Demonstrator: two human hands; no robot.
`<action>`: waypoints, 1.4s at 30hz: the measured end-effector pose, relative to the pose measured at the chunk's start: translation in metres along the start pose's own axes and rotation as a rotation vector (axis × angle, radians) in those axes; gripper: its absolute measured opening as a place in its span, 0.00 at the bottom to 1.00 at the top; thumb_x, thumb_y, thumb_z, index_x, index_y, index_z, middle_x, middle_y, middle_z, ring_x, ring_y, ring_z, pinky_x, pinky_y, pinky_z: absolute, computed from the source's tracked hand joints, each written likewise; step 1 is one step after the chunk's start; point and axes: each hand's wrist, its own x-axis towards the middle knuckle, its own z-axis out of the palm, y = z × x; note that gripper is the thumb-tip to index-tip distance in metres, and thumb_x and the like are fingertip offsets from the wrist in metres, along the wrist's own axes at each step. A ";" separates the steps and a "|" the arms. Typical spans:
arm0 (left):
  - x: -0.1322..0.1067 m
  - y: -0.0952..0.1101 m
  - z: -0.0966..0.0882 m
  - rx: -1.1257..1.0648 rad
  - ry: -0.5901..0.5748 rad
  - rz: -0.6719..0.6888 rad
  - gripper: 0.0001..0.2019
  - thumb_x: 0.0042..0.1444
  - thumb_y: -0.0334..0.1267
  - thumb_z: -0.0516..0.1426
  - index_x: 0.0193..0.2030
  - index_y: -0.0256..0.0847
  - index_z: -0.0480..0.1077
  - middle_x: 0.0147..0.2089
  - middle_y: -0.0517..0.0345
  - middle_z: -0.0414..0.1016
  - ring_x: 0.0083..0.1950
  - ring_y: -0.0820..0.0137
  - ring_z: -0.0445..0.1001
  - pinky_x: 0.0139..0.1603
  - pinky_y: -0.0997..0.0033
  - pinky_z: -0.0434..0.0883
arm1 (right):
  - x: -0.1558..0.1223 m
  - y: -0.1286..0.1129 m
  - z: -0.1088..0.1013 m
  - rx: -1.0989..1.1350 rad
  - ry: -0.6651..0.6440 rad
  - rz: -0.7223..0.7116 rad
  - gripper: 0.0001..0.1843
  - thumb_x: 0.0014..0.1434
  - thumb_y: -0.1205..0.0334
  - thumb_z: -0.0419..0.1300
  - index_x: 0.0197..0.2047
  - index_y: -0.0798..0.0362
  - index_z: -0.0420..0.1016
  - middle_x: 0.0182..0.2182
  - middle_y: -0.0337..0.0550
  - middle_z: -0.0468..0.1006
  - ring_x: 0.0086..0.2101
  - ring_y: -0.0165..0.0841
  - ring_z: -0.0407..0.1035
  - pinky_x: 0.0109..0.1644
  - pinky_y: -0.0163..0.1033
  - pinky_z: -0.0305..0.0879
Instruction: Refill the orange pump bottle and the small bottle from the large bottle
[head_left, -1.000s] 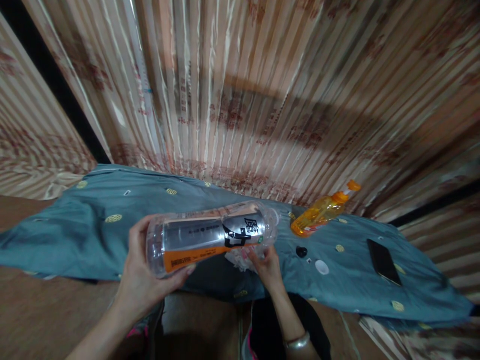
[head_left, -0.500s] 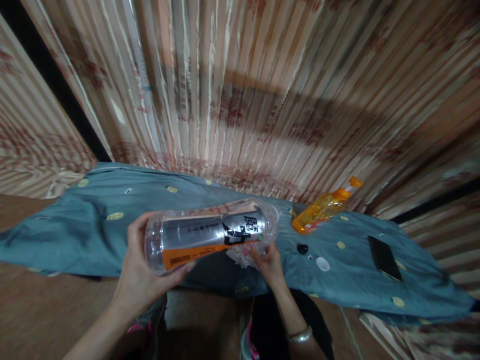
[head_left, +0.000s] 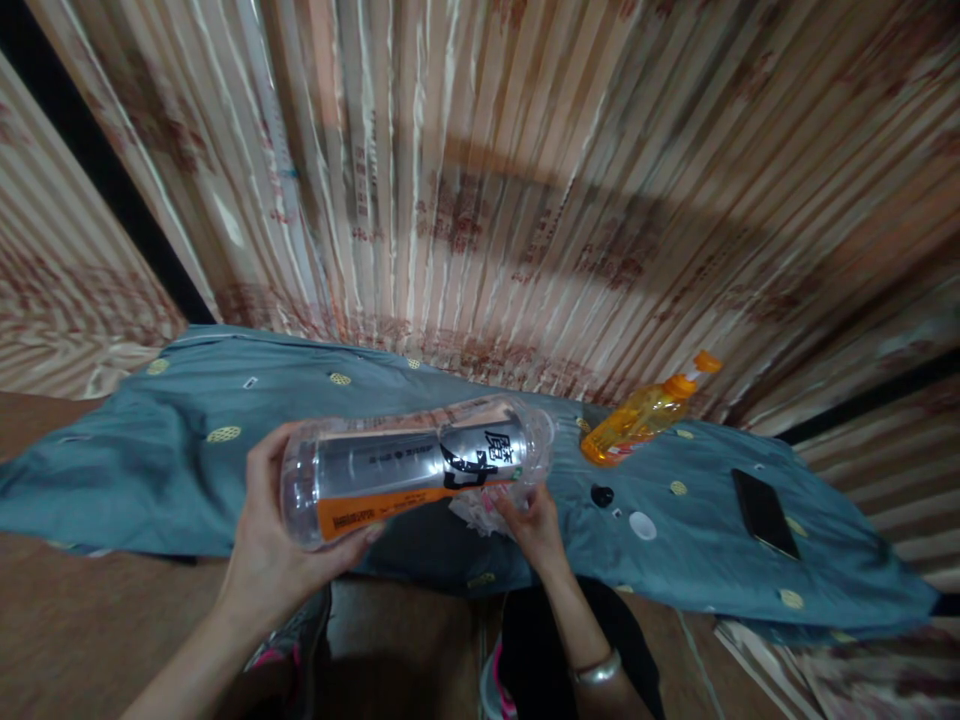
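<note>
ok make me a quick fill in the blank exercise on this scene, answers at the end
1. The left hand grips the big bottle, whose label shows silver above a band of ____.
2. The right hand holds a crumpled ____ wad.
3. In the picture, the phone lies to the ____ of the small bottle.
4. The blue-green cloth carries oval prints coloured ____.

Missing words: orange; white; right; yellow.

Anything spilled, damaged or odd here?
No spill or damage stands out. Slightly odd: the clear plastic bottle lies sideways in the left hand, apparently uncapped; a small black piece and white disc sit loose on teal cloth.
</note>
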 end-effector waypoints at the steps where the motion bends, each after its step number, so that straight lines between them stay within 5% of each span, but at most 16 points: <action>1: 0.000 0.000 0.000 0.000 0.001 -0.004 0.43 0.43 0.57 0.68 0.65 0.54 0.59 0.56 0.46 0.72 0.51 0.42 0.78 0.47 0.32 0.79 | 0.000 0.000 0.000 0.004 -0.004 -0.002 0.27 0.52 0.46 0.69 0.49 0.55 0.77 0.40 0.52 0.86 0.39 0.46 0.80 0.44 0.49 0.76; 15: 0.000 0.000 -0.002 0.007 -0.006 -0.005 0.44 0.43 0.56 0.68 0.66 0.56 0.59 0.56 0.49 0.72 0.51 0.43 0.79 0.47 0.34 0.80 | 0.000 -0.002 0.001 0.007 0.006 -0.021 0.32 0.51 0.39 0.68 0.49 0.55 0.77 0.40 0.53 0.86 0.38 0.47 0.80 0.43 0.51 0.77; 31: 0.001 0.002 0.000 -0.050 -0.010 -0.057 0.45 0.39 0.56 0.69 0.65 0.57 0.59 0.56 0.49 0.70 0.52 0.39 0.77 0.48 0.27 0.77 | 0.001 -0.004 0.000 0.020 0.008 -0.002 0.24 0.51 0.46 0.69 0.45 0.53 0.77 0.39 0.51 0.85 0.40 0.46 0.80 0.46 0.51 0.76; 42: -0.002 -0.001 0.001 -0.044 -0.024 -0.066 0.44 0.41 0.55 0.69 0.65 0.55 0.58 0.58 0.45 0.69 0.57 0.38 0.75 0.53 0.26 0.75 | 0.000 -0.004 0.001 0.023 0.006 0.014 0.27 0.50 0.40 0.69 0.43 0.54 0.77 0.39 0.51 0.85 0.39 0.47 0.79 0.45 0.52 0.76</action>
